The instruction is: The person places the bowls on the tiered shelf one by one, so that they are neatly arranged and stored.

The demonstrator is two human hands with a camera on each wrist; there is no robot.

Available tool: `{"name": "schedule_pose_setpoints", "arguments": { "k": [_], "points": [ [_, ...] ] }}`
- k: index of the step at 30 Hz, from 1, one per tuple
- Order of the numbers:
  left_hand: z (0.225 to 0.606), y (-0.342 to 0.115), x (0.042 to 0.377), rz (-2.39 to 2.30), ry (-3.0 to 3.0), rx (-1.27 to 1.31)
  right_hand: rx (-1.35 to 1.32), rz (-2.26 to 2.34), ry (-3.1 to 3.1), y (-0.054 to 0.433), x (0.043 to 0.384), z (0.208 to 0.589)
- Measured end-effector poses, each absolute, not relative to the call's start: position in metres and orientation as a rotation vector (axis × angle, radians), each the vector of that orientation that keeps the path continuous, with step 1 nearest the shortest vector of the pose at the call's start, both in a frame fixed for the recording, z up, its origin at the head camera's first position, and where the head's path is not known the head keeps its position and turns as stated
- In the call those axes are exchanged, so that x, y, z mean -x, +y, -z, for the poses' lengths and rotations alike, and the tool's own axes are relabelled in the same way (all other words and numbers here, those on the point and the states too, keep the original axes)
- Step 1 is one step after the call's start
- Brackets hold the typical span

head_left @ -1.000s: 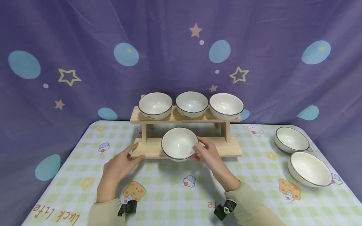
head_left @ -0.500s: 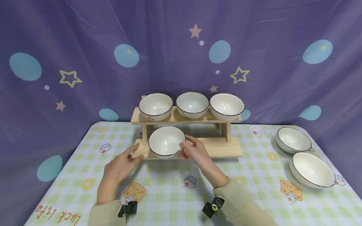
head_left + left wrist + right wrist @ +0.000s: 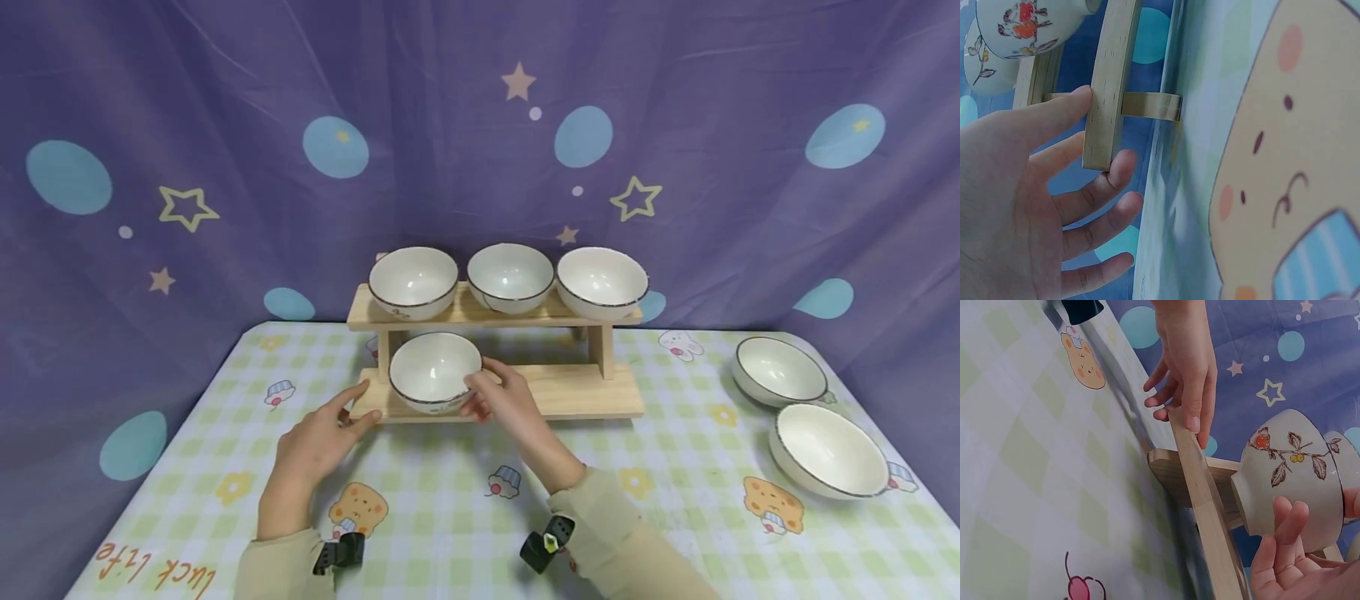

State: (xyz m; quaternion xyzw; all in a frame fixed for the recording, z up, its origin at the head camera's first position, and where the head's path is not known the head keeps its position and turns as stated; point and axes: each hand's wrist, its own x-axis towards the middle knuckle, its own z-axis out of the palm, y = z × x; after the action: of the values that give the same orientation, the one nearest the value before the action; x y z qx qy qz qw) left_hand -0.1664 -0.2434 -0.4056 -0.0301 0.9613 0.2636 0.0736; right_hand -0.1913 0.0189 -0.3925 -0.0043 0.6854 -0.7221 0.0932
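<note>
A white bowl [image 3: 429, 367] with a dark rim is at the left part of the wooden rack's lower board [image 3: 577, 392]. My right hand [image 3: 510, 408] holds its right side, thumb over the rim. In the right wrist view the bowl [image 3: 1297, 469] shows a painted bird and branch, with fingers of my right hand [image 3: 1291, 562] against its wall. With my left hand [image 3: 315, 446] I grip the left end of the lower board; in the left wrist view the thumb lies on one face of that board [image 3: 1107, 94], a finger on the other side.
On the rack's upper board stand a left bowl [image 3: 414, 279], a middle bowl [image 3: 510, 275] and a right bowl [image 3: 602, 279]. Two more bowls, a rear one [image 3: 778, 371] and a front one [image 3: 828, 450], sit on the checked tablecloth [image 3: 420, 517] at right. A purple curtain [image 3: 465, 167] hangs behind.
My right hand has carried the bowl leftward from the middle of the lower board to its left part, lately slightly back. My left hand has stayed at the board's end.
</note>
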Motion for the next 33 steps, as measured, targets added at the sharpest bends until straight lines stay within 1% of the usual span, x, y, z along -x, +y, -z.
{"name": "schedule_pose_setpoints", "arguments": {
  "k": [11, 33],
  "points": [
    [0.408, -0.244, 0.164, -0.800, 2.890, 0.071, 0.022, 2.159, 1.998, 0.011, 0.195, 0.400],
    [0.408, -0.243, 0.166, -0.800, 2.912, 0.070, 0.001, 2.140, 1.974, 0.004, 0.197, 0.403]
  ]
}}
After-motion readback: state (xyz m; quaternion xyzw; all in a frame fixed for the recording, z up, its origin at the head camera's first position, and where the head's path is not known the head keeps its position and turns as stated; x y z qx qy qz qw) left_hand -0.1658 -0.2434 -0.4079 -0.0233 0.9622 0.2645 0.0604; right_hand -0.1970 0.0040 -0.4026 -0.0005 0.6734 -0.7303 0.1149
